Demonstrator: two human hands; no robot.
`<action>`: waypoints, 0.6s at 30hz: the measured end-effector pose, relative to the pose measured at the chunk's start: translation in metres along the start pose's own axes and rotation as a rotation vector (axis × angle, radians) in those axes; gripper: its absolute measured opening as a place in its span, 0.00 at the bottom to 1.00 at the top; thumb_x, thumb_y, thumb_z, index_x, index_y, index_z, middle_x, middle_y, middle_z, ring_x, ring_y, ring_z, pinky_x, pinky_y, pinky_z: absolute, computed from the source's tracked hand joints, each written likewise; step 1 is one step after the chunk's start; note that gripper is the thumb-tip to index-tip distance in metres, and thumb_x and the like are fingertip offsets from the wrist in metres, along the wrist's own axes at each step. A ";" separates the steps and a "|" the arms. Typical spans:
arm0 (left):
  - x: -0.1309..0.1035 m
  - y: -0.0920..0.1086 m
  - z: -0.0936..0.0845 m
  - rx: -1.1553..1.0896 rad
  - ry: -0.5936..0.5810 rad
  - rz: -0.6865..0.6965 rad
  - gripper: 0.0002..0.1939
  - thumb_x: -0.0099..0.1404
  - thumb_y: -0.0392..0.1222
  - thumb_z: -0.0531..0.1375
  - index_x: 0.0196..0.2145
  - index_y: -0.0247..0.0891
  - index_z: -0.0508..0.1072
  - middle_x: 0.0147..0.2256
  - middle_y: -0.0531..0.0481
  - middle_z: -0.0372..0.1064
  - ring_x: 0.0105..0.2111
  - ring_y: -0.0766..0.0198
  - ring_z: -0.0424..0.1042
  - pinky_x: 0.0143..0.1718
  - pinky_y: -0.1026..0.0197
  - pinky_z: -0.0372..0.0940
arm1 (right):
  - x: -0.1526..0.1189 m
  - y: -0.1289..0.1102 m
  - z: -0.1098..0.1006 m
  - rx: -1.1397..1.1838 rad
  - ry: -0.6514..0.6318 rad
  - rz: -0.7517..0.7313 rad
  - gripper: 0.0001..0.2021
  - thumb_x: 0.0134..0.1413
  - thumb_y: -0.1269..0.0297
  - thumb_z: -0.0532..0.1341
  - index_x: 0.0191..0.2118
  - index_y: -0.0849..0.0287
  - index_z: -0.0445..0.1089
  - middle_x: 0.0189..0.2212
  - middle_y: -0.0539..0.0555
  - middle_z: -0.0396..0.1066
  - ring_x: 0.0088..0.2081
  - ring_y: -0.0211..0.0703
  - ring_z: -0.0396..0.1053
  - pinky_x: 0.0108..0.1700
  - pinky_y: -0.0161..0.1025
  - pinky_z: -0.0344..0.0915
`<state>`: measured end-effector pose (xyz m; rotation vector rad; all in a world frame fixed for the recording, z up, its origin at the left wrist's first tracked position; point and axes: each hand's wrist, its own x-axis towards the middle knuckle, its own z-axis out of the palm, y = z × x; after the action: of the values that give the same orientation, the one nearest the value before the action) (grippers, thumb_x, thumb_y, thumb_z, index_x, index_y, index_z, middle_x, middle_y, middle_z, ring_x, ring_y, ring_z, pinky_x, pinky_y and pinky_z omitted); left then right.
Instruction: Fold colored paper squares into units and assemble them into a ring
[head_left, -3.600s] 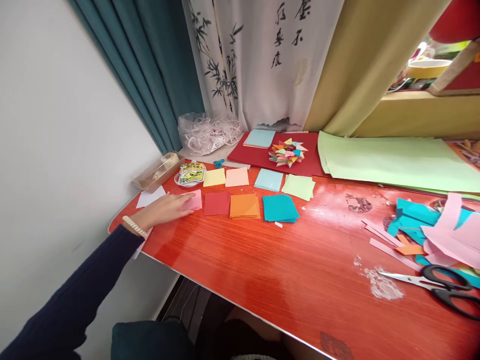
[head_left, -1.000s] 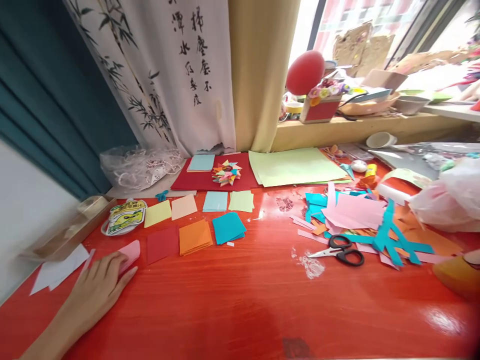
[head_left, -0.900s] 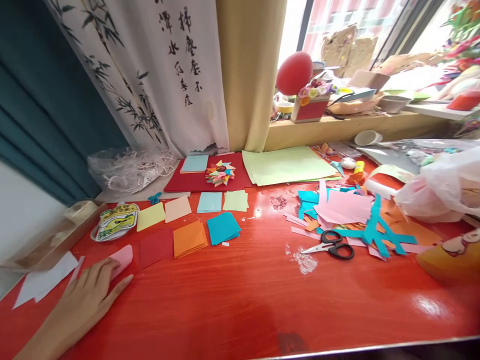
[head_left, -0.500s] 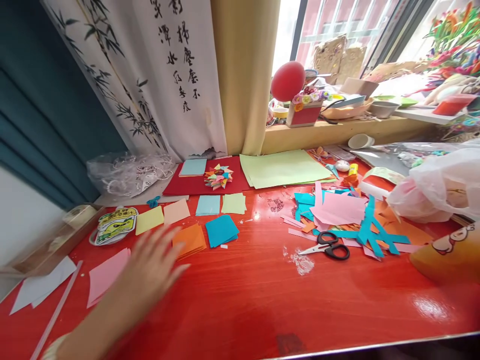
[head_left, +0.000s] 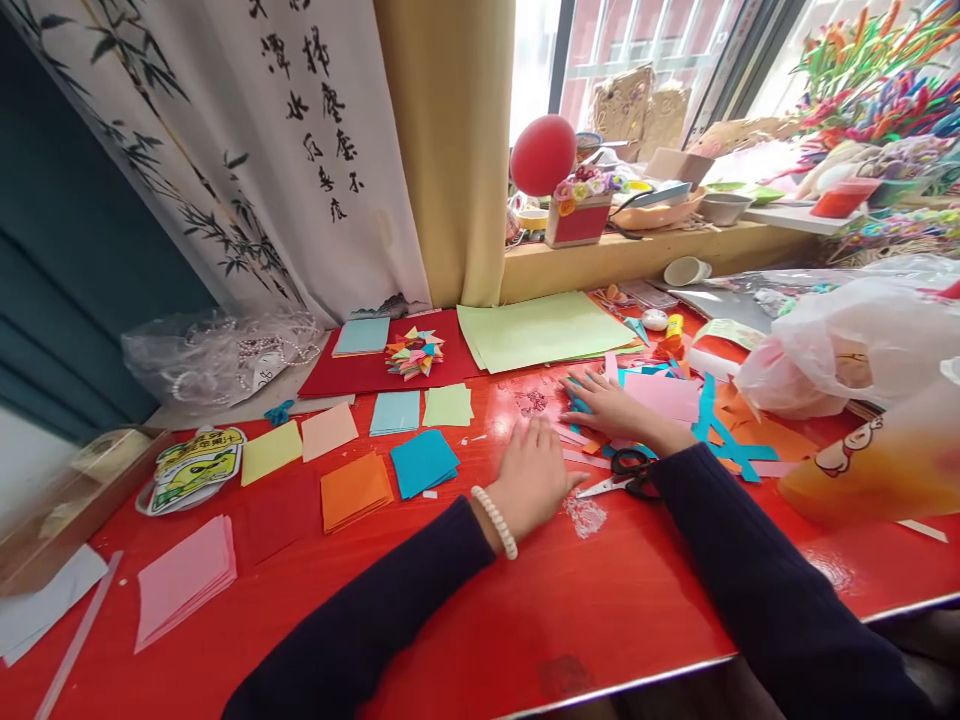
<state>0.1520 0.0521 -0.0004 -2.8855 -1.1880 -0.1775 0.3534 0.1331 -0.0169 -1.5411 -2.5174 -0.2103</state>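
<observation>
My left hand [head_left: 534,478], with a beaded bracelet at the wrist, lies over the middle of the red table [head_left: 465,620], its fingers stretched forward and holding nothing. To its right, my right hand [head_left: 611,408] rests with spread fingers at the left edge of the paper scraps [head_left: 660,397]. Black-handled scissors [head_left: 634,470] lie beneath my right wrist, partly hidden by the sleeve. Left of my left hand are stacks of blue [head_left: 424,462] and orange [head_left: 355,490] paper squares. A folded paper ring [head_left: 415,354] sits on red paper farther back.
Large light green sheets [head_left: 547,332] lie at the back. Pink squares [head_left: 187,580], yellow squares [head_left: 271,453] and a green packet [head_left: 196,467] are at the left. A plastic bag [head_left: 862,340] stands at the right. White bits [head_left: 586,514] lie near the scissors.
My left hand has moved right, from over the orange and pink squares to the table's middle. My right hand has come into view at the scraps. The view has shifted right.
</observation>
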 end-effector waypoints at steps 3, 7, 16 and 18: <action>0.015 0.007 0.013 -0.049 -0.033 0.024 0.38 0.65 0.60 0.40 0.58 0.22 0.53 0.59 0.30 0.48 0.61 0.49 0.45 0.60 0.48 0.47 | -0.004 0.011 0.011 -0.026 0.015 0.014 0.26 0.56 0.51 0.53 0.57 0.60 0.56 0.57 0.62 0.55 0.58 0.54 0.53 0.54 0.56 0.53; 0.028 0.014 0.011 -0.086 -0.075 0.044 0.38 0.66 0.60 0.38 0.59 0.22 0.50 0.60 0.31 0.46 0.62 0.48 0.42 0.61 0.46 0.44 | -0.007 0.014 0.000 -0.056 0.070 0.048 0.23 0.58 0.59 0.51 0.57 0.60 0.56 0.57 0.64 0.55 0.58 0.55 0.52 0.53 0.54 0.54; 0.008 -0.034 -0.052 -0.079 -0.228 0.014 0.25 0.67 0.53 0.44 0.54 0.33 0.58 0.60 0.39 0.48 0.62 0.53 0.40 0.61 0.49 0.39 | -0.005 -0.006 -0.029 -0.063 0.104 -0.015 0.10 0.58 0.68 0.52 0.39 0.60 0.69 0.41 0.58 0.68 0.44 0.45 0.64 0.46 0.46 0.60; -0.009 -0.057 -0.064 -0.058 -0.268 -0.030 0.24 0.66 0.54 0.45 0.52 0.36 0.61 0.59 0.42 0.52 0.62 0.54 0.42 0.61 0.50 0.40 | -0.003 -0.008 -0.024 -0.053 0.085 -0.052 0.09 0.58 0.64 0.54 0.40 0.61 0.68 0.41 0.55 0.67 0.43 0.42 0.64 0.45 0.44 0.62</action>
<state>0.0992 0.0821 0.0603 -3.0153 -1.2828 0.1841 0.3492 0.1217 0.0053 -1.4534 -2.5066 -0.3451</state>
